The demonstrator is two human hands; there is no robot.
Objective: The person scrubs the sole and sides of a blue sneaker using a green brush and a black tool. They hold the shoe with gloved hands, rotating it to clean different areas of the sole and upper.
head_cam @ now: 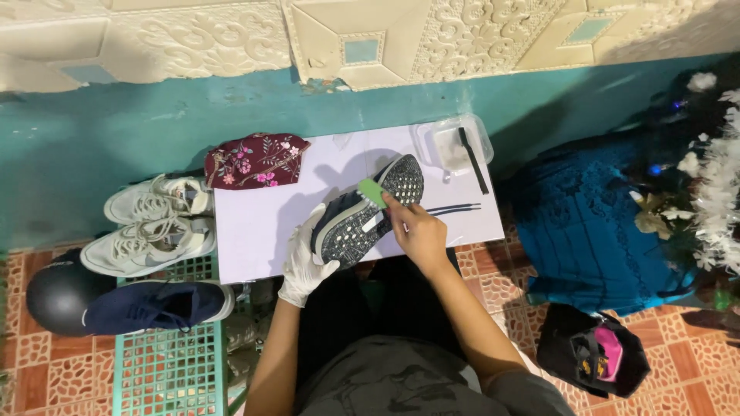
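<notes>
My left hand [303, 260], in a white glove, grips the heel end of a dark sneaker [362, 214] held sole-up over a white table [254, 223]. My right hand [416, 231] is bare and presses a small green sponge [373, 192] against the edge of the sneaker's sole near the toe. The sole is dark with a pale dotted tread.
A maroon floral cloth [256, 160], a clear plastic tub [451, 145] with a dark brush and loose dark laces [453, 208] lie on the table. Two white sneakers [150, 223], a navy sneaker [158, 306] on a green grid rack and a black helmet [58, 291] sit left. A black bag [590, 350] lies right.
</notes>
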